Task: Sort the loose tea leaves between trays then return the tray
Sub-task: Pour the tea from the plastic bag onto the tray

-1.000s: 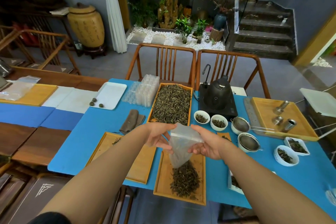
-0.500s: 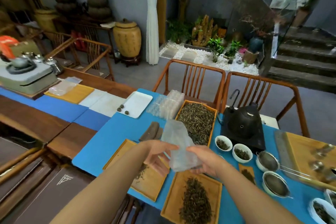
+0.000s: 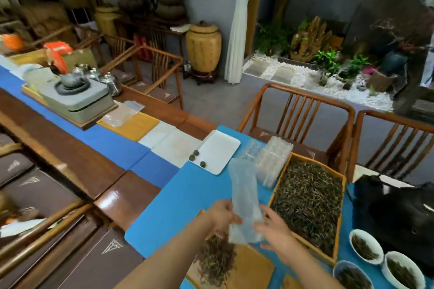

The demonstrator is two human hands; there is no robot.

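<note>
A translucent empty plastic bag (image 3: 243,197) stands upright over the blue mat, pinched near its lower end by my left hand (image 3: 223,217). My right hand (image 3: 276,234) is at the bag's right edge with its fingers spread, and it does not grip the bag. Below my hands a pile of dark loose tea leaves (image 3: 216,261) lies on a wooden tray (image 3: 254,267). To the right, a larger orange-rimmed tray (image 3: 343,195) is full of tea leaves.
A white tray (image 3: 222,151) with three tea balls and stacked clear plastic boxes (image 3: 273,159) lie behind the bag. A black kettle (image 3: 394,213) and white bowls of tea (image 3: 366,246) are at the right. Wooden chairs (image 3: 298,110) stand beyond the table.
The view has swung left and up. The bag has risen upright and been emptied of leaves, and my right hand has loosened from it; the poured leaves lie on the near tray.
</note>
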